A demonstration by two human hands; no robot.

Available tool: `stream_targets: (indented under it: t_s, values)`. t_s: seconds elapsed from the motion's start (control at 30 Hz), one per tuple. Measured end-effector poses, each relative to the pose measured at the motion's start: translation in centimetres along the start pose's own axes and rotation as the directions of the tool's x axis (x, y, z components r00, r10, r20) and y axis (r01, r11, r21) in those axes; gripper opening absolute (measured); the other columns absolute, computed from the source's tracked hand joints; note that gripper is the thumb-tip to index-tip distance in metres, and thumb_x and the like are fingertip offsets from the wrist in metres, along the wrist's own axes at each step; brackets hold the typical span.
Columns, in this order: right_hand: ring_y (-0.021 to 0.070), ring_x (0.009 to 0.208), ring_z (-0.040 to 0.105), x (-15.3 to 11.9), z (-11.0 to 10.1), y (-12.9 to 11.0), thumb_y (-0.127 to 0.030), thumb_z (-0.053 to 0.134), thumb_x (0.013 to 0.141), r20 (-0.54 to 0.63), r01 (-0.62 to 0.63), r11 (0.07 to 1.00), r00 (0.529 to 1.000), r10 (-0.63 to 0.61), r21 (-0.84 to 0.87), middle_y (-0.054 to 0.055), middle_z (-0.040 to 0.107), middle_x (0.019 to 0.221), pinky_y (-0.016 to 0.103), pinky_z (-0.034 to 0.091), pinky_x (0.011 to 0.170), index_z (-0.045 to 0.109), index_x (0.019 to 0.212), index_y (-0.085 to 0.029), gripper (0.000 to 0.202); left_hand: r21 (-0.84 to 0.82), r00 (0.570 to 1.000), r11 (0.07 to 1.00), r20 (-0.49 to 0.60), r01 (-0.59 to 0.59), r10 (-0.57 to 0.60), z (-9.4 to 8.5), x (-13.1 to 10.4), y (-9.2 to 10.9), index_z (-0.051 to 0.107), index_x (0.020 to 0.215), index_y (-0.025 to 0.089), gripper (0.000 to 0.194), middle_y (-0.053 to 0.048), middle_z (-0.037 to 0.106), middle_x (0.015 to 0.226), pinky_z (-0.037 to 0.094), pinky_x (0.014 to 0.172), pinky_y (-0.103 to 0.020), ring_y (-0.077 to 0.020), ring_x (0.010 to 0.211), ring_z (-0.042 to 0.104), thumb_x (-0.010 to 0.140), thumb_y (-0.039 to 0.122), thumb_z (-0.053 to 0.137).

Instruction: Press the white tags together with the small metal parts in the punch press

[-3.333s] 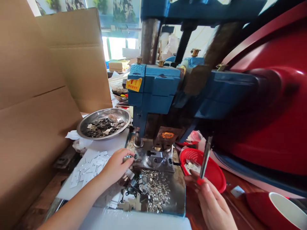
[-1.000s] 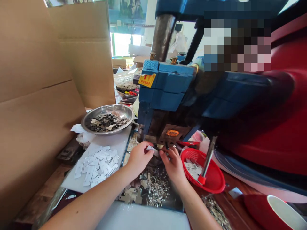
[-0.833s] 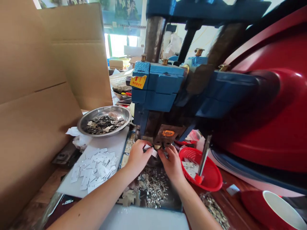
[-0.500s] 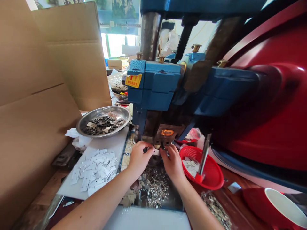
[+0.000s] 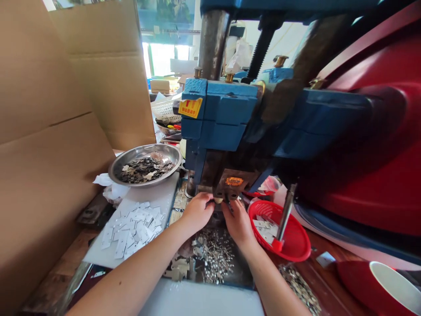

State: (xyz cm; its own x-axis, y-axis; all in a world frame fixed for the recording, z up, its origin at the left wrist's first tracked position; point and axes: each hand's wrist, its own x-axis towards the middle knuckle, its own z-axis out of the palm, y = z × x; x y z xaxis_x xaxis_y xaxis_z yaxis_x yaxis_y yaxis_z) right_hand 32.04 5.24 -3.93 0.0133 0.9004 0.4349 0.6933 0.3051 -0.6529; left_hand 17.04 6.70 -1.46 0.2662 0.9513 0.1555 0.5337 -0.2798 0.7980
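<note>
At the lower die of a blue press, both my hands work close together under the ram. My left hand is closed, thumb and index finger pinched at the die's left side. My right hand is closed just to the right, its fingertips curled under the ram block. The small white metal plate seen between the fingertips earlier is now mostly hidden by fingers and ram. Loose white plates lie in a pile left of my left forearm. Small metal slugs are scattered below my hands.
A steel bowl of thin metal scraps stands at the left, near cardboard. A red basket with white plates stands right of the press, a metal rod standing in it. A large red wheel fills the right side.
The white plate visible between my fingertips has gone out of sight under the ram. Both hands stay at the die, a little farther in. The view has shifted slightly, moving the scene rightward.
</note>
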Motion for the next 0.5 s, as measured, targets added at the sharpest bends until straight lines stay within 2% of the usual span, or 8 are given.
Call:
stream_targets:
  t_s: [0.13, 0.17, 0.2, 0.3, 0.37, 0.43, 0.5]
  values:
    - [0.0236, 0.094, 0.058, -0.9, -0.8, -0.3, -0.036, 0.045, 0.088, -0.067, -0.005, 1.000, 0.998, 0.005, 0.013, 0.010, 0.063, 0.099, 0.040, 0.047, 0.082, 0.059, 0.096, -0.019, 0.023, 0.029, 0.994, 1.000, -0.105, 0.007, -0.004, -1.6, -1.3, -0.2, 0.062, 0.111, 0.019, 0.030, -0.008, 0.062, 0.116, 0.040, 0.098, -0.035, -0.0224, 0.110, 0.055, 0.083, 0.022, 0.053]
    - [0.0235, 0.096, 0.058, -1.4, -1.3, -0.4, -0.036, 0.046, 0.088, -0.079, 0.000, 1.000, 0.997, 0.002, 0.022, 0.010, 0.063, 0.101, 0.040, 0.047, 0.083, 0.059, 0.099, -0.020, 0.024, 0.052, 0.990, 0.999, -0.138, 0.013, -0.005, -2.3, -2.0, -0.2, 0.062, 0.109, 0.019, 0.028, -0.007, 0.061, 0.116, 0.040, 0.098, -0.036, -0.0225, 0.109, 0.054, 0.083, 0.024, 0.054]
    - [0.0230, 0.096, 0.058, -2.0, -1.7, -0.5, -0.036, 0.047, 0.088, -0.077, 0.002, 0.999, 0.997, 0.001, 0.034, 0.009, 0.063, 0.101, 0.039, 0.047, 0.083, 0.060, 0.100, -0.021, 0.024, 0.072, 0.992, 0.997, -0.123, 0.012, -0.003, -3.0, -2.8, -0.2, 0.064, 0.105, 0.020, 0.024, -0.006, 0.063, 0.111, 0.041, 0.095, -0.036, -0.0222, 0.106, 0.056, 0.084, 0.025, 0.053]
    - [0.0211, 0.088, 0.061, -4.0, -3.0, -0.7, -0.036, 0.047, 0.088, 0.011, -0.043, 0.998, 0.999, 0.043, 0.054, 0.005, 0.066, 0.092, 0.035, 0.049, 0.079, 0.062, 0.095, -0.023, 0.021, 0.130, 0.997, 0.991, 0.075, 0.009, -0.018, -4.5, -5.5, -0.1, 0.068, 0.089, 0.022, 0.019, -0.003, 0.067, 0.090, 0.045, 0.081, -0.034, -0.0210, 0.087, 0.059, 0.086, 0.028, 0.049]
    - [0.0207, 0.085, 0.062, -5.3, -3.4, -0.6, -0.036, 0.047, 0.087, 0.074, -0.083, 0.996, 0.994, 0.080, 0.043, 0.004, 0.067, 0.088, 0.034, 0.049, 0.077, 0.063, 0.091, -0.023, 0.021, 0.194, 0.979, 0.981, 0.204, -0.021, -0.019, -4.5, -6.9, -0.1, 0.069, 0.088, 0.023, 0.019, -0.003, 0.067, 0.087, 0.045, 0.079, -0.035, -0.0219, 0.085, 0.059, 0.086, 0.029, 0.050]
    - [0.0211, 0.086, 0.062, -6.4, -3.4, -0.4, -0.036, 0.047, 0.087, 0.109, -0.095, 0.995, 0.990, 0.091, 0.033, 0.004, 0.067, 0.088, 0.035, 0.049, 0.079, 0.064, 0.090, -0.023, 0.021, 0.275, 0.963, 0.960, 0.268, -0.050, -0.027, -3.7, -7.9, -0.1, 0.068, 0.092, 0.024, 0.019, -0.005, 0.066, 0.090, 0.044, 0.080, -0.038, -0.0245, 0.088, 0.059, 0.085, 0.032, 0.053]
    - [0.0217, 0.088, 0.062, -7.1, -3.4, -0.3, -0.037, 0.047, 0.088, 0.127, -0.093, 0.995, 0.988, 0.087, 0.037, 0.005, 0.067, 0.089, 0.036, 0.049, 0.080, 0.064, 0.089, -0.023, 0.022, 0.349, 0.962, 0.936, 0.265, -0.041, -0.056, -2.7, -8.3, -0.2, 0.067, 0.096, 0.023, 0.021, -0.007, 0.065, 0.093, 0.044, 0.081, -0.040, -0.0271, 0.091, 0.058, 0.083, 0.035, 0.055]
